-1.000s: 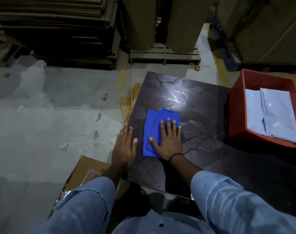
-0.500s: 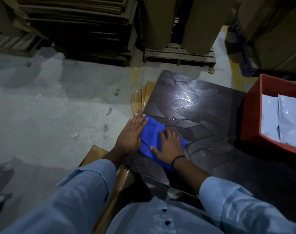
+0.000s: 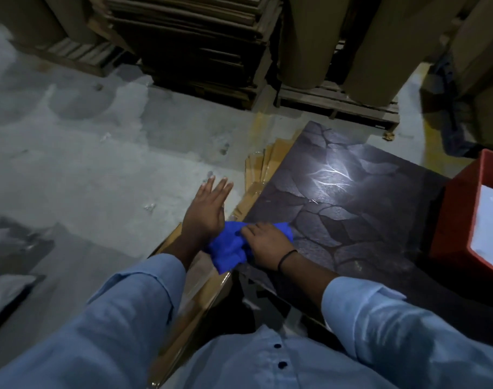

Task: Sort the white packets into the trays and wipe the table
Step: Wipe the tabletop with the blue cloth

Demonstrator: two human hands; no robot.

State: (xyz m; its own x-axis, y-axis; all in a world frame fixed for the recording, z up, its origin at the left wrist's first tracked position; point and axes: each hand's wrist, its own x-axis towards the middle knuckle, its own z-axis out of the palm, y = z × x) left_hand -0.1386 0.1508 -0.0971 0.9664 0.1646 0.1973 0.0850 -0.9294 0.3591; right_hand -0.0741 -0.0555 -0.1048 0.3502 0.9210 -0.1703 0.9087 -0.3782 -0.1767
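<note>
While right fingers (image 3: 251,229) clutch the blue cloth (image 3: 228,249) — left fingers (image 3: 217,189) spread, cardboard sheets (image 3: 267,161) beside.

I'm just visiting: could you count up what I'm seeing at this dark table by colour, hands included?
Blue: 1, the blue cloth
Red: 1, the red tray
White: white packets in the tray, cut off by the frame edge, count unclear
Bare hands: 2, left hand and right hand
Total counted: 4
</note>
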